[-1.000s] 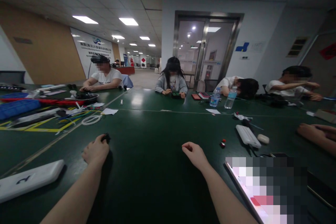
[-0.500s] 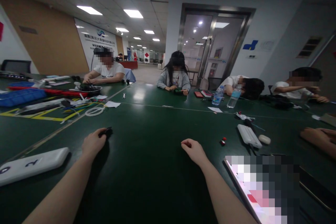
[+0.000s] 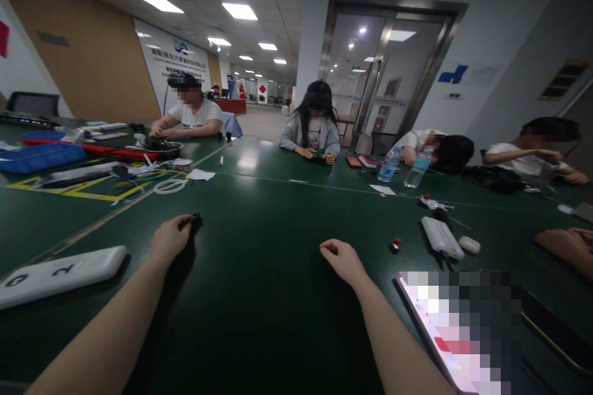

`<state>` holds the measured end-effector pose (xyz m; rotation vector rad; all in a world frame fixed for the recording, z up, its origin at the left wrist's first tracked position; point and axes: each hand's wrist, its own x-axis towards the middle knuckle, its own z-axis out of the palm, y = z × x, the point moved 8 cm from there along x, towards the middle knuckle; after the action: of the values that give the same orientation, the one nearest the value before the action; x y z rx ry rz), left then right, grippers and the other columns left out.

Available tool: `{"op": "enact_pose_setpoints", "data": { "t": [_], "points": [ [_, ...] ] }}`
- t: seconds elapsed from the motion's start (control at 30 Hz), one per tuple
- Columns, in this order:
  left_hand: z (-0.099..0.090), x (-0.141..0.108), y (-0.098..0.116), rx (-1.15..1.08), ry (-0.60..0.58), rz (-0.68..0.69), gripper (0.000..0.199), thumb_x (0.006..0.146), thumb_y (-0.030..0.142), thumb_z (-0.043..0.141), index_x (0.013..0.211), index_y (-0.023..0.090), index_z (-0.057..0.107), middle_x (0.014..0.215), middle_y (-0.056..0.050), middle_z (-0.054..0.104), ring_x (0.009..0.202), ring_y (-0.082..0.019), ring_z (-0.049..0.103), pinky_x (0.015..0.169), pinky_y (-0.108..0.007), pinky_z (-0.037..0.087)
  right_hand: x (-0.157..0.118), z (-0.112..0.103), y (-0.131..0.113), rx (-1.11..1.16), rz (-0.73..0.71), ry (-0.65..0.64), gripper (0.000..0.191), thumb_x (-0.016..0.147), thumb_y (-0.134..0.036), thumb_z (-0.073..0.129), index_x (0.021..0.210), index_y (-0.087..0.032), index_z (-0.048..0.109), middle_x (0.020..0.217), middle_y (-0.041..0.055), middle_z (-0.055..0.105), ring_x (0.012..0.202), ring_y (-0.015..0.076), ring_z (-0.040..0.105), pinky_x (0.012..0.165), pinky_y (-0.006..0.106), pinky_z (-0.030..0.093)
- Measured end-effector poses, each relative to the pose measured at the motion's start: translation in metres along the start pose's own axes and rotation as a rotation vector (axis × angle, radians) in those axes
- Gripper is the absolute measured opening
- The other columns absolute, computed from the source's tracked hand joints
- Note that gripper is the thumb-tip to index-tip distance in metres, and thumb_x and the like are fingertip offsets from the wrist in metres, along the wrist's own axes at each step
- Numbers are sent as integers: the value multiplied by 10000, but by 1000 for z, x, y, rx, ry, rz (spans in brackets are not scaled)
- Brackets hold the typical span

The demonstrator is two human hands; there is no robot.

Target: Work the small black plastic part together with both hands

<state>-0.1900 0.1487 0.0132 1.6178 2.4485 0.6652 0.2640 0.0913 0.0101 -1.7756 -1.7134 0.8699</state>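
Observation:
My left hand (image 3: 172,237) is closed in a pinch over the green table, left of the middle. A small black object (image 3: 196,218) pokes out from its fingertips; its exact kind is too small to make out. Right of the middle, my right hand (image 3: 341,259) rests near the tabletop with its fingers curled together, and nothing shows between them. Beyond that hand, to its right, lies a small red and black piece (image 3: 395,245). A white power bank (image 3: 60,274) marked with a 2 lies beside my left forearm.
A phone with a lit screen (image 3: 433,321) lies by my right forearm. Past it are a white device (image 3: 442,237), a white earbud case (image 3: 469,244) and two water bottles (image 3: 389,165). Cables (image 3: 169,187) and a blue tray (image 3: 41,157) are at left. Several people sit around the table.
My left hand has lifted slightly and shifted a little right and away from me, with the small black object in its fingertips. My right hand stays almost still. The view has tilted slightly.

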Motion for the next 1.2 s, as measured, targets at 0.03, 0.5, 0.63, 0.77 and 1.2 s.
{"op": "enact_pose_setpoints", "data": {
  "t": [0.03,0.5,0.63,0.77,1.2],
  "points": [
    [0,0,0,-4,-5,-2,423,842,316,404,1207,205,588,1135,-136,628,1013,-309,585,800,-392,481,0,0,0,0,2,-1,228,811,-274,541,1002,-206,645,1015,29,659,947,173,606,829,300,453],
    [-1,-2,-1,-8,-10,-33,563,829,386,458,1287,59,482,1204,-198,566,1105,-318,530,901,-373,428,-1,0,0,-5,21,-19,220,832,-273,526,1010,-204,635,1034,34,651,970,174,599,838,305,458],
    [0,-1,-1,41,-8,-28,524,823,392,473,1227,67,551,1156,-193,600,1065,-311,556,879,-359,446,-1,1,0,1,14,-9,225,829,-280,529,1010,-198,634,1033,35,649,961,170,600,834,301,458],
    [0,0,-2,70,15,-31,525,818,384,474,1245,87,542,1144,-194,606,1046,-316,566,859,-369,459,1,1,0,-15,5,3,214,821,-267,537,991,-189,641,990,34,657,925,165,609,835,308,456],
    [38,-78,113,-57,-235,406,441,797,284,518,1207,125,558,1190,-136,561,1088,-250,535,949,-351,404,-8,6,-16,-19,-32,-26,229,829,-281,526,1027,-221,624,974,30,635,894,169,594,782,308,465]
  ]
}}
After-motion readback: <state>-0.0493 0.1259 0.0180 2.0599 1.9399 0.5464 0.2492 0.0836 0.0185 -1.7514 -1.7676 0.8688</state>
